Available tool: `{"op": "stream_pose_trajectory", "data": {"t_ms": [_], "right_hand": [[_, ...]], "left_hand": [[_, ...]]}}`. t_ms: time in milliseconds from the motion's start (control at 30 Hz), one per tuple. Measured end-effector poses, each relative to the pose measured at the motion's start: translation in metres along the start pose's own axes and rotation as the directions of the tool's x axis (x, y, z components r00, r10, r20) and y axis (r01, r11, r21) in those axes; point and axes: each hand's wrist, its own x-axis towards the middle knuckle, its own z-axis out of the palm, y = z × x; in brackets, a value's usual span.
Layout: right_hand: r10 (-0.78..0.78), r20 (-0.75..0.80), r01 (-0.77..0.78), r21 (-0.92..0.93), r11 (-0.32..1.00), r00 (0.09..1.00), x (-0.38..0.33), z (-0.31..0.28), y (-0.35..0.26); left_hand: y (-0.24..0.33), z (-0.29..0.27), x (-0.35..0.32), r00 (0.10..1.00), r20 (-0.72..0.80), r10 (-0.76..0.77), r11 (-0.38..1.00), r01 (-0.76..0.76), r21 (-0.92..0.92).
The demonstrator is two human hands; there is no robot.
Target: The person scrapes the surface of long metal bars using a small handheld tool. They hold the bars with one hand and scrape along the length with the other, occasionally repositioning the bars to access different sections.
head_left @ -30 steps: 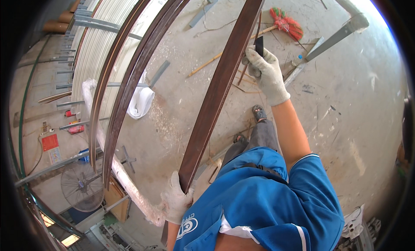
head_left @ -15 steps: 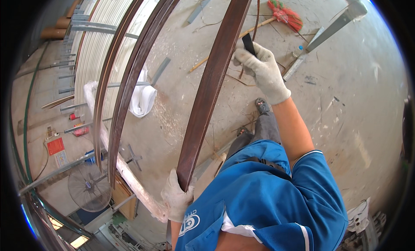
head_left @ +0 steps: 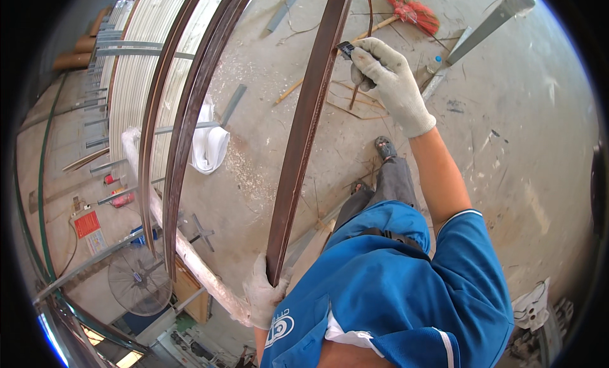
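A long dark-brown profile strip (head_left: 303,139) runs from the top of the view down to my left hand (head_left: 261,295). That gloved hand is closed around the strip's lower end; part of its fingers is hidden. My right hand (head_left: 394,82), also in a whitish knitted glove, pinches a small flat black piece (head_left: 346,49). Its tip is at the strip's right edge, though whether it touches cannot be made out. A thin brown strand (head_left: 370,13) hangs beside the strip near my right fingers.
Two more brown strips (head_left: 202,82) stand at the left on a metal rack, near stacked white panels (head_left: 136,70). A plastic-wrapped bar (head_left: 203,273) and a fan (head_left: 138,276) are lower left. On the floor lie a red broom (head_left: 415,18), a bottle (head_left: 434,65) and a white roll (head_left: 209,146).
My right hand has turned, swinging the black piece from upright to pointing left at the strip's edge. The strip's upper part has shifted slightly left.
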Motion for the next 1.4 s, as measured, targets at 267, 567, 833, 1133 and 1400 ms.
{"op": "stream_pose_trajectory", "data": {"t_ms": [267,567,833,1133,1400], "right_hand": [[-0.041,0.002,0.04,-0.134,0.99,0.999,0.007,0.003,-0.003],[-0.106,-0.008,0.103,-0.148,0.984,0.994,0.006,0.014,0.0],[-0.205,-0.069,0.184,-0.232,0.955,0.976,0.012,0.017,0.01],[-0.206,-0.022,0.205,-0.062,0.977,0.978,0.025,0.007,0.014],[-0.163,-0.021,0.149,-0.305,0.941,0.986,0.021,0.019,0.004]], "left_hand": [[0.007,-0.005,0.0,0.996,0.053,-0.072,0.991,0.077,-0.107],[0.0,-0.01,0.005,0.994,0.083,-0.066,0.989,0.076,-0.128],[-0.005,-0.012,0.012,0.991,0.108,-0.082,0.988,0.095,-0.124],[-0.009,-0.012,0.019,0.989,0.111,-0.102,0.984,0.117,-0.134],[-0.012,-0.017,0.025,0.982,0.144,-0.122,0.981,0.142,-0.135]]}}
